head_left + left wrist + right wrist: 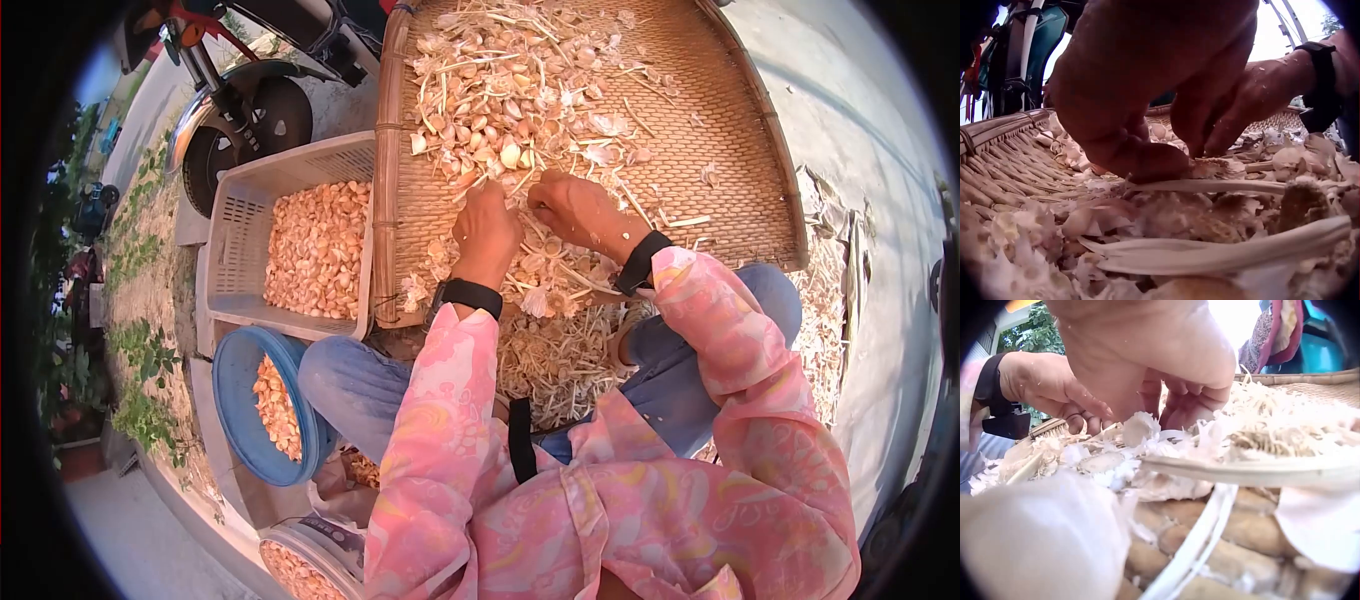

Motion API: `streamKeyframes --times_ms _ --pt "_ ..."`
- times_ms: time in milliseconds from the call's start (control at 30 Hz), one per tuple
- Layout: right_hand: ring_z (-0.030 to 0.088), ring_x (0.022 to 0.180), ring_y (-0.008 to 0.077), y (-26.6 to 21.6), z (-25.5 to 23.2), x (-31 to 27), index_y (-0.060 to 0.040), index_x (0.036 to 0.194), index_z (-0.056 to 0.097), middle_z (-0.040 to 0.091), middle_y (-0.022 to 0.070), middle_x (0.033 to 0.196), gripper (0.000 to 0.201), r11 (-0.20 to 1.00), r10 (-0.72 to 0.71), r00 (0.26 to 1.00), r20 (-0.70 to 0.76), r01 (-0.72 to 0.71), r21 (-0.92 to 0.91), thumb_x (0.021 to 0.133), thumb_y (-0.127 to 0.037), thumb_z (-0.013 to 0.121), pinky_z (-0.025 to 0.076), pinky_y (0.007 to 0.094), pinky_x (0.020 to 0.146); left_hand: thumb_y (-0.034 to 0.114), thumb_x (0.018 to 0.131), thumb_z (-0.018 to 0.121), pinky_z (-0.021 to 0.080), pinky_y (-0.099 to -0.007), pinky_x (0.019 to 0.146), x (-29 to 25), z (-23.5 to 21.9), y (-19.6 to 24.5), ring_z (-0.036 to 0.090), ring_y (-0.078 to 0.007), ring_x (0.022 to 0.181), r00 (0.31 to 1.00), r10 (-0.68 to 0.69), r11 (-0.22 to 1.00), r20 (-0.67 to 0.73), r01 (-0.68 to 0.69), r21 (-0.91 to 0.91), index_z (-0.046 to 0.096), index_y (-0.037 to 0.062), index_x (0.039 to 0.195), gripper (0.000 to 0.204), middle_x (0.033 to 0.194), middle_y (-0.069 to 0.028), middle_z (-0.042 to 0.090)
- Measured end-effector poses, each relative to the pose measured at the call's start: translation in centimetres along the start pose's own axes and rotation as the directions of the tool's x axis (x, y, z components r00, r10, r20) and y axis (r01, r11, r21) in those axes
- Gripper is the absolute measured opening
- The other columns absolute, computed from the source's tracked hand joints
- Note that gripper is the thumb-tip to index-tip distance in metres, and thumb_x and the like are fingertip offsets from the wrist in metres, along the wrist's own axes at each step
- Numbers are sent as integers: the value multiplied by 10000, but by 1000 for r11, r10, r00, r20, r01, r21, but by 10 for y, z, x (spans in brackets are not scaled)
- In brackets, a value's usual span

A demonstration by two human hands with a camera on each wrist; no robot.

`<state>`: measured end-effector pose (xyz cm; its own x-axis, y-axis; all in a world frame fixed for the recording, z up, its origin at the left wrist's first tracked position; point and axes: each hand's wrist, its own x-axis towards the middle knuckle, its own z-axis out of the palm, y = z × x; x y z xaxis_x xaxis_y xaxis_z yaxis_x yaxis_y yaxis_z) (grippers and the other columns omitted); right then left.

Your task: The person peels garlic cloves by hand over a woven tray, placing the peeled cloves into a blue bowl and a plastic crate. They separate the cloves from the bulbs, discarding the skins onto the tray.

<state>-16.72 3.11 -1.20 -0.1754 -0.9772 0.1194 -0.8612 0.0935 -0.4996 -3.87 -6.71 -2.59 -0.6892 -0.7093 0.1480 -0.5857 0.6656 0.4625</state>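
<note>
Garlic cloves (pixel 478 135), dry stalks and papery skins lie heaped on a woven tray (pixel 730 120). At the heap's near side, the left hand (pixel 487 232) points down with curled fingers among the skins; whether it grips a piece is hidden. Close to its right, the right hand (pixel 590 212) also bends its fingers down into the litter. In the right wrist view, the right hand (pixel 1154 356) has its fingers curled behind pale skins (pixel 1141 428), their tips partly hidden. Loose stalks (pixel 1222 250) lie under the left hand (pixel 1154 81) in the left wrist view.
Left of the tray stands a plastic crate (pixel 235 235) of cloves, with a blue tub (pixel 235 400) of cloves nearer the body. Another bucket (pixel 340 572) sits at the bottom. Stalk scraps (pixel 560 370) lie between the knees. A wheel (pixel 275 115) stands beyond the crate.
</note>
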Motion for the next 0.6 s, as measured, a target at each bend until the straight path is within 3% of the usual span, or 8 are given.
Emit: streamKeyframes --times_ms 33,133,167,267,300,400,500,600 --pt "588 807 334 2 1 -2 -55 855 581 581 137 841 135 999 17 996 -82 -13 52 826 -185 557 470 426 672 161 771 644 455 -420 636 -5 -1 5 599 -342 705 999 35 997 -13 -34 72 566 20 897 204 762 -176 619" --pt "567 766 339 1 -3 3 -35 931 549 549 137 843 201 973 -67 996 -65 79 216 869 -226 563 451 397 655 117 748 639 457 -438 659 -19 -9 10 602 -337 733 989 -130 939 73 146 -311 563 16 915 209 755 -167 596" --pt "555 720 348 -1 0 4 -23 910 530 547 142 804 249 964 -123 990 -75 138 229 889 -270 547 439 401 617 98 756 652 452 -350 606 -23 -6 8 585 -224 639 991 -130 895 39 135 -425 570 18 925 204 700 -101 592" --pt "547 692 359 -14 -10 4 -21 880 510 546 151 776 242 953 -151 982 -109 174 249 893 -261 539 425 412 586 80 786 648 433 -258 583 -32 -16 9 534 -109 611 995 -79 693 56 95 -714 573 16 935 179 713 -47 586" --pt "542 679 361 -16 -12 4 -26 852 494 540 159 735 247 956 -167 979 -113 189 224 906 -266 518 415 416 570 78 813 647 411 -198 589 -34 -15 11 489 -48 646 994 -95 562 48 93 -822 568 8 929 157 724 9 562" --pt "534 673 373 -25 -17 0 -22 849 490 526 173 695 276 987 -93 991 -96 104 120 919 -289 493 407 422 568 82 822 648 422 -197 618 -43 -21 14 496 -56 689 993 -81 413 83 109 -904 564 4 937 163 793 1 564" --pt "562 710 394 -28 -19 0 -20 822 517 573 195 706 365 977 -28 993 -119 52 208 928 -360 438 424 458 602 96 830 648 423 -191 650 -51 -24 21 498 -50 737 991 -82 287 108 128 -949 560 7 951 174 883 -21 569" --pt "558 719 400 -14 -7 5 -8 854 530 553 217 676 355 904 117 989 -90 -69 422 931 -338 427 429 465 623 58 833 644 413 -181 704 -52 -32 24 516 -60 779 996 -58 358 72 88 -930 549 -3 999 201 869 -11 558"
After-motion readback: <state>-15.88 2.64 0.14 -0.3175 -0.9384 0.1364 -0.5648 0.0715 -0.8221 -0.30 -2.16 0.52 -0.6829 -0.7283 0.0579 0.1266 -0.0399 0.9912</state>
